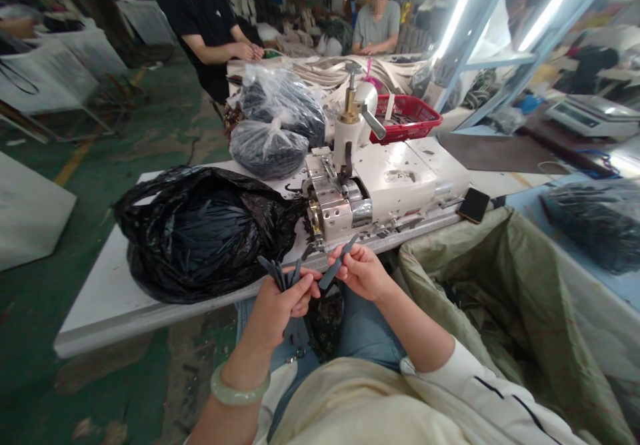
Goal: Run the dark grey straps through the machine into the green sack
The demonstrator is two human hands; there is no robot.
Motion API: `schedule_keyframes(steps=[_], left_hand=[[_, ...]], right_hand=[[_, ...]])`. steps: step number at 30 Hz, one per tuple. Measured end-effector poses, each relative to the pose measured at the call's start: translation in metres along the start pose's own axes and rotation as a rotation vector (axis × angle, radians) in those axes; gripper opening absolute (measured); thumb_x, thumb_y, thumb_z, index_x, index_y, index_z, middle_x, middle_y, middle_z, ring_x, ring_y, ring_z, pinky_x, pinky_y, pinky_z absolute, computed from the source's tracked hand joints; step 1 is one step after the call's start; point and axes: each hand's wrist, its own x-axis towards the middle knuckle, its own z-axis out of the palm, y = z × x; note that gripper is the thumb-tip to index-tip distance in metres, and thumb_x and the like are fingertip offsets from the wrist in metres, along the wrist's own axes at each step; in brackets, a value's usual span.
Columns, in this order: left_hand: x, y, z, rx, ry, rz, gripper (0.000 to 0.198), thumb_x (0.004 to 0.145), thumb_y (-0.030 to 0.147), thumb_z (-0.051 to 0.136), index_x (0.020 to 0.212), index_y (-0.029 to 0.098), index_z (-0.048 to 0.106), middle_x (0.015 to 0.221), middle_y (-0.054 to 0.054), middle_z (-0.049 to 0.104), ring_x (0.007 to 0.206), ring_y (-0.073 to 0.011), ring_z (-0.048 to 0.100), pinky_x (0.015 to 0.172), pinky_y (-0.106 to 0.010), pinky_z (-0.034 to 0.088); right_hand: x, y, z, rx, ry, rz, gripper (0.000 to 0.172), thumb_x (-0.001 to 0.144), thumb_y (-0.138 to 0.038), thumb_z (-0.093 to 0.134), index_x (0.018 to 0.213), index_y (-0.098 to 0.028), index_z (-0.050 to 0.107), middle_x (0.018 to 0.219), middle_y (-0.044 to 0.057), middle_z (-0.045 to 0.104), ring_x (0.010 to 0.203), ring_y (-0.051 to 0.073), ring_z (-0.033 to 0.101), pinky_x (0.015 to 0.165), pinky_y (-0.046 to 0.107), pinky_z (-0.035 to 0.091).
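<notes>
My left hand (285,298) is closed around a bunch of dark grey strips (280,275), their ends sticking out above and below the fist. Between the thumb and fingers of my right hand (363,273) is a single dark grey strip (334,271), tilted, its lower end close to my left fingertips. Just beyond both hands stands a white machine (395,178) with a metal roller head (345,211). To its left, an open black plastic bag (145,258) holds many similar strips (205,231).
Clear plastic bags (270,145) of dark pieces sit behind the black bag. A red basket (425,121) stands behind the machine. At my right is a green woven sack (530,278). Two people (210,25) (377,28) work across the table; a blue frame (490,51) rises at right.
</notes>
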Motion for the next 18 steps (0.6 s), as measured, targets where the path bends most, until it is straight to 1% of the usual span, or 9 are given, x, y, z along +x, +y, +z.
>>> schedule_keyframes(steps=[2, 4, 8, 10, 12, 14, 18], left_hand=[[0.002, 0.001, -0.002, -0.005, 0.009, -0.002, 0.020, 0.074, 0.031, 0.071, 0.082, 0.013, 0.068, 0.057, -0.001, 0.057, 0.038, -0.0012, 0.033, 0.037, -0.017, 0.020], [0.003, 0.002, -0.003, -0.011, 0.022, -0.009, 0.021, 0.074, 0.032, 0.072, 0.080, 0.012, 0.067, 0.055, 0.001, 0.054, 0.037, -0.0013, 0.033, 0.037, -0.017, 0.019], [0.005, 0.005, -0.006, -0.042, 0.066, -0.013, 0.022, 0.073, 0.033, 0.073, 0.079, 0.012, 0.067, 0.051, 0.003, 0.050, 0.037, -0.0006, 0.030, 0.038, -0.016, 0.017], [0.005, 0.006, -0.007, -0.060, 0.074, -0.016, 0.023, 0.073, 0.033, 0.074, 0.080, 0.012, 0.067, 0.051, 0.004, 0.049, 0.037, -0.0006, 0.029, 0.038, -0.016, 0.017], [0.006, 0.006, -0.007, -0.073, 0.077, -0.018, 0.023, 0.072, 0.033, 0.074, 0.079, 0.012, 0.067, 0.051, 0.004, 0.049, 0.037, -0.0008, 0.029, 0.038, -0.017, 0.018], [0.007, 0.005, -0.008, -0.080, 0.080, -0.017, 0.024, 0.072, 0.033, 0.074, 0.079, 0.012, 0.067, 0.051, 0.003, 0.049, 0.037, -0.0008, 0.029, 0.038, -0.017, 0.018], [0.008, 0.004, -0.009, -0.083, 0.087, -0.024, 0.022, 0.073, 0.032, 0.073, 0.079, 0.012, 0.067, 0.051, 0.003, 0.049, 0.038, -0.0008, 0.029, 0.038, -0.016, 0.017]], right_hand=[[0.002, -0.002, -0.003, -0.015, 0.005, -0.012, 0.025, 0.071, -0.037, 0.077, 0.086, -0.018, 0.069, 0.080, 0.003, 0.064, 0.055, 0.007, 0.044, 0.055, 0.021, 0.038], [0.006, -0.006, -0.007, -0.085, 0.043, -0.032, 0.027, 0.072, -0.041, 0.075, 0.082, -0.018, 0.067, 0.073, 0.001, 0.062, 0.054, 0.007, 0.044, 0.054, 0.021, 0.037], [0.023, -0.020, -0.016, -0.367, 0.223, -0.114, 0.034, 0.076, -0.048, 0.068, 0.068, -0.015, 0.062, 0.055, -0.003, 0.053, 0.050, 0.007, 0.044, 0.050, 0.020, 0.035], [0.034, -0.030, -0.020, -0.444, 0.313, -0.100, 0.036, 0.076, -0.050, 0.067, 0.067, -0.015, 0.060, 0.049, -0.004, 0.050, 0.043, 0.006, 0.042, 0.043, 0.019, 0.031], [0.046, -0.040, -0.023, -0.440, 0.383, -0.067, 0.037, 0.072, -0.051, 0.068, 0.065, -0.016, 0.058, 0.043, -0.006, 0.046, 0.036, 0.005, 0.036, 0.036, 0.019, 0.023], [0.057, -0.047, -0.024, -0.394, 0.426, -0.047, 0.037, 0.068, -0.049, 0.071, 0.062, -0.015, 0.056, 0.039, -0.008, 0.041, 0.032, 0.004, 0.030, 0.032, 0.018, 0.016], [0.072, -0.056, -0.023, -0.290, 0.461, -0.007, 0.033, 0.067, -0.040, 0.073, 0.059, -0.014, 0.055, 0.036, -0.008, 0.038, 0.030, 0.002, 0.027, 0.030, 0.016, 0.013]])
